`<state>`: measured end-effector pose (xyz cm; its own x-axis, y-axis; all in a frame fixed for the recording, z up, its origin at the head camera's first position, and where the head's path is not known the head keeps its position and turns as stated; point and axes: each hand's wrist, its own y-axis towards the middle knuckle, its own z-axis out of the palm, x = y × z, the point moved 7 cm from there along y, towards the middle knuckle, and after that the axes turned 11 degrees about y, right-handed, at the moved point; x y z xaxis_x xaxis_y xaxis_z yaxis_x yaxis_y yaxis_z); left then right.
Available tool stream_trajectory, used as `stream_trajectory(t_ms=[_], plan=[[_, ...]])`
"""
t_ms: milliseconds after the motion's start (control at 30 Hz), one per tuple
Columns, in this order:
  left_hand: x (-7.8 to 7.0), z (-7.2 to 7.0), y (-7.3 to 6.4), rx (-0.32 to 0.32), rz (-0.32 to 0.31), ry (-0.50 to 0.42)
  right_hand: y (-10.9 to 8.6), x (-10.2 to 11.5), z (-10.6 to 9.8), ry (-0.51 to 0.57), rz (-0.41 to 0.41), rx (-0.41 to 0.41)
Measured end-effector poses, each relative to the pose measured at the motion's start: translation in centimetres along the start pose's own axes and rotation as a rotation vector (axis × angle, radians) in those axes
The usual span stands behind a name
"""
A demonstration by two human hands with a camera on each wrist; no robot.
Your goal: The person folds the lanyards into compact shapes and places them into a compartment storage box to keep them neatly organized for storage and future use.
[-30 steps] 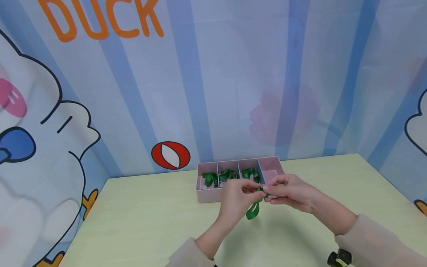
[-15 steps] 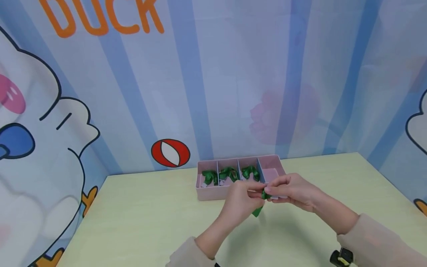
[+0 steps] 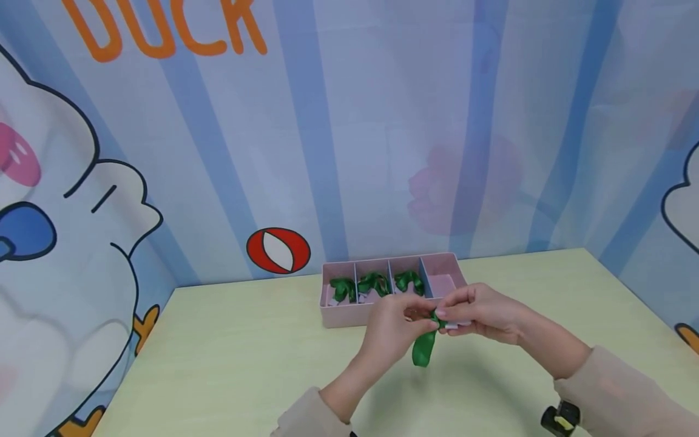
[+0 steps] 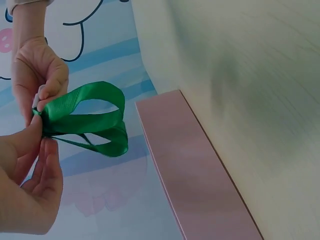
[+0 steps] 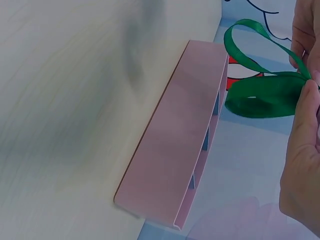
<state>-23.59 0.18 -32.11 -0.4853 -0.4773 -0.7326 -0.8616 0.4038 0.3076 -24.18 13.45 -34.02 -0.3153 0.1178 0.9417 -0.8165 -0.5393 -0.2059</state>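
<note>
A green ribbon (image 3: 423, 351) folded into loops is gathered between both hands, in front of the pink box. My left hand (image 3: 388, 328) pinches the gathered part between thumb and fingers. On the other side my right hand (image 3: 486, 312) pinches the same spot, and a small white piece (image 3: 457, 325) shows under its fingers. In the left wrist view the ribbon loops (image 4: 82, 122) stick out from the pinched point. The right wrist view also shows the loops (image 5: 265, 97) fanned out from the fingertips. The exact knot or fastening is hidden by the fingers.
A pink divided box (image 3: 349, 317) stands at the back of the pale table (image 3: 246, 364). Three of its compartments each hold a green ribbon bow (image 3: 343, 289) with whitish bits. Behind it rises a printed blue-striped backdrop (image 3: 371, 152).
Both hands stay together at the ribbon. The hanging loop has turned and swung slightly right, now showing as a flat strip. It was largely hidden half a second ago.
</note>
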Motion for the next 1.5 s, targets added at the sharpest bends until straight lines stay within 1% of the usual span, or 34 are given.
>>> stream_trajectory(t_ms=[167,300,367,467,567,633,667,700,767,833,933,1067,1200,1367,1433,1500], plan=[[-0.5,-0.1,0.0,-0.030,0.073,0.115,0.2,0.0,0.1,-0.017,-0.005,0.021],[-1.0,0.0,-0.2,-0.059,0.113,0.175,0.3,-0.2,0.2,-0.032,-0.022,0.006],[-1.0,0.0,-0.3,-0.063,0.125,0.191,0.3,-0.3,0.2,-0.027,-0.023,-0.002],[-0.4,0.2,-0.6,-0.005,0.106,0.135,0.1,-0.4,0.0,-0.032,-0.019,-0.009],[0.4,0.6,-0.8,0.086,0.075,0.101,-0.1,-0.3,-0.3,-0.051,-0.026,-0.004],[0.8,1.0,-0.9,0.144,0.063,0.122,-0.2,-0.1,-0.4,-0.051,-0.035,0.009],[0.9,1.2,-0.9,0.161,0.069,0.154,-0.2,0.0,-0.4,-0.047,-0.040,0.017],[0.9,1.4,-1.0,0.173,0.077,0.176,-0.2,0.1,-0.3,-0.042,-0.044,0.026],[1.0,1.6,-1.0,0.179,0.093,0.201,-0.2,0.2,-0.2,-0.038,-0.057,0.044],[1.2,1.7,-1.0,0.169,0.111,0.184,-0.3,0.4,-0.2,-0.043,-0.068,0.052],[1.7,1.3,-1.0,0.158,0.107,0.099,-0.4,0.7,-0.4,-0.053,-0.083,0.053],[2.7,0.8,-1.2,0.166,0.090,0.000,-0.6,0.8,-1.0,-0.048,-0.091,0.044],[3.5,0.6,-1.4,0.190,0.067,-0.055,-0.7,0.6,-1.4,-0.029,-0.087,0.047],[4.3,0.8,-1.7,0.242,0.021,-0.138,-0.9,0.4,-1.8,-0.009,-0.095,0.049],[4.5,0.9,-1.8,0.262,0.001,-0.152,-1.0,0.4,-1.8,-0.019,-0.108,0.051],[4.7,0.8,-1.9,0.274,-0.011,-0.145,-1.0,0.4,-1.7,-0.036,-0.119,0.055]])
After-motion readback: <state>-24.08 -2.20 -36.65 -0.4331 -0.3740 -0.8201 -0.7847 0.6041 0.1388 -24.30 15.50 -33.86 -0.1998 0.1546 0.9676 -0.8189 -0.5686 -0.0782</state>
